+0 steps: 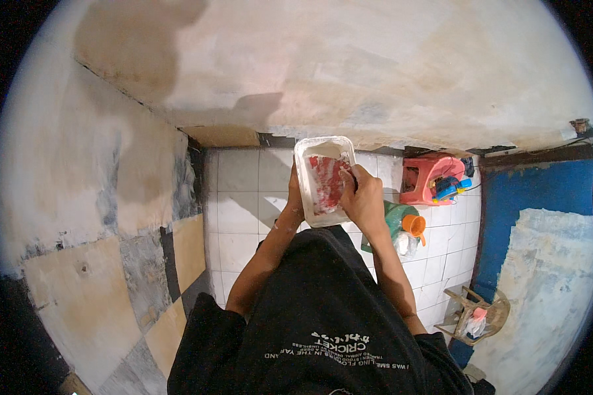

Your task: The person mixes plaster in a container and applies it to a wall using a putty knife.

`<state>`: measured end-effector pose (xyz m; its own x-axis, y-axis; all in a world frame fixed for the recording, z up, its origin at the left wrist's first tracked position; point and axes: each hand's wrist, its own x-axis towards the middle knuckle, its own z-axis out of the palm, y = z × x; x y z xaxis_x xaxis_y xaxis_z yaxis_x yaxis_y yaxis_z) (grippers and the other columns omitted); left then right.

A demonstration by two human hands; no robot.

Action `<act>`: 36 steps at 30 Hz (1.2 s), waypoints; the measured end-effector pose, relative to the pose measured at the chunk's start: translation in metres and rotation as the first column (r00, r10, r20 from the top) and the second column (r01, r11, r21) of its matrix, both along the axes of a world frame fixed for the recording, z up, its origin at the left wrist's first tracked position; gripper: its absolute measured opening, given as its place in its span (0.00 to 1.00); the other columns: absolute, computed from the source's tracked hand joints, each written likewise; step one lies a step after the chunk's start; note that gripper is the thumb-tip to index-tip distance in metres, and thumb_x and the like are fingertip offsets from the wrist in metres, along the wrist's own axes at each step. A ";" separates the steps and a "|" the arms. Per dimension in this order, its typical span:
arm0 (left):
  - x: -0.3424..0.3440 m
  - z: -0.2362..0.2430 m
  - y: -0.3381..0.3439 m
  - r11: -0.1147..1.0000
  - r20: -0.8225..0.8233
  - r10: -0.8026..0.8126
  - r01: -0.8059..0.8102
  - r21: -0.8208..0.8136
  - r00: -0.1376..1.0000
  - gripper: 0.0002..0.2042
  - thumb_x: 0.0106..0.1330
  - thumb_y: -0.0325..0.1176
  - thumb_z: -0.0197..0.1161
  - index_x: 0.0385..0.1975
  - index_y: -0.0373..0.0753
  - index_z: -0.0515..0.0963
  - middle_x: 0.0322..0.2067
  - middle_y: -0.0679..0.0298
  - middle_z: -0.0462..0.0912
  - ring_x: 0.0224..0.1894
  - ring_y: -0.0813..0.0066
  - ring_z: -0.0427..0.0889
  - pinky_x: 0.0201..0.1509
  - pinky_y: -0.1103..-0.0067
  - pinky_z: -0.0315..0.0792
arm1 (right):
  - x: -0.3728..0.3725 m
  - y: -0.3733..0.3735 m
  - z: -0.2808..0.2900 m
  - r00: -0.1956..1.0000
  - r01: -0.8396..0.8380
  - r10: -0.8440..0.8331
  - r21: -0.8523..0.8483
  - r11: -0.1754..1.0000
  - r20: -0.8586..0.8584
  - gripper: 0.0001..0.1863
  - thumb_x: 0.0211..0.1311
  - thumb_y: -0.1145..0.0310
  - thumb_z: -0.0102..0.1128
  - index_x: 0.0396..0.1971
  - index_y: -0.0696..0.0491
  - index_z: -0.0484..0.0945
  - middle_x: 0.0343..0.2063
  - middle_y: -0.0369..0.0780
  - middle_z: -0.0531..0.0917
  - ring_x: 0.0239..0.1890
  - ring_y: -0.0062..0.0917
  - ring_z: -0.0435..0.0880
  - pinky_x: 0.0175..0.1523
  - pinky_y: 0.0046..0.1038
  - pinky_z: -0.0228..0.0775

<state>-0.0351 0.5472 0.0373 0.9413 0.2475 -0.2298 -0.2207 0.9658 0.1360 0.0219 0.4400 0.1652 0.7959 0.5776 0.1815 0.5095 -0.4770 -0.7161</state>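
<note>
A white rectangular tub [299, 172] is held in front of my body, over the tiled floor. My left hand [294, 196] grips its left side, the fingers partly hidden behind the wall of the tub. Inside the tub lies a flat red putty scraper [327, 178], its blade streaked with white paste. My right hand [366, 201] is closed on the scraper at the tub's right rim, and white smears show on the fingers. Most of the scraper's grip is covered by that hand.
A pink plastic stool [435, 168] bearing a blue tool [449, 189] stands at right by the patchy, plastered wall [375, 72]. Nearer are a green container [396, 217] and an orange cup [413, 225]. A brown chair [497, 316] stands lower right, beside a blue surface [510, 191].
</note>
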 end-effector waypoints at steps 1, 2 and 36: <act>-0.001 0.001 0.000 1.000 0.033 -0.017 0.017 0.008 0.999 0.31 0.68 0.57 0.41 0.59 0.36 0.64 0.53 0.51 0.72 0.54 0.55 0.73 0.58 0.61 0.70 | 0.002 -0.001 -0.005 1.000 -0.012 0.013 0.052 0.999 -0.012 0.08 0.60 0.74 0.55 0.22 0.62 0.72 0.13 0.52 0.72 0.14 0.40 0.72 0.21 0.33 0.61; -0.002 0.001 -0.001 0.999 0.066 -0.035 0.034 0.017 0.997 0.31 0.68 0.57 0.41 0.59 0.36 0.64 0.54 0.51 0.72 0.54 0.55 0.73 0.58 0.60 0.70 | 0.003 -0.002 -0.009 0.999 -0.010 0.014 0.077 0.997 -0.049 0.09 0.60 0.74 0.55 0.22 0.62 0.73 0.12 0.48 0.71 0.14 0.34 0.70 0.21 0.31 0.60; 0.015 -0.020 -0.024 0.999 0.147 0.050 -0.051 0.000 0.988 0.34 0.65 0.59 0.40 0.66 0.42 0.55 0.64 0.55 0.62 0.65 0.57 0.62 0.70 0.59 0.55 | 0.011 0.000 0.022 0.978 -0.025 0.054 -0.141 0.990 0.201 0.06 0.56 0.74 0.58 0.24 0.60 0.72 0.14 0.53 0.74 0.17 0.48 0.76 0.22 0.40 0.66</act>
<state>-0.0201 0.5229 0.0168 0.9510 0.2963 -0.0884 -0.2873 0.9524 0.1023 0.0327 0.4397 0.1871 0.7265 0.6385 0.2541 0.6582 -0.5402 -0.5244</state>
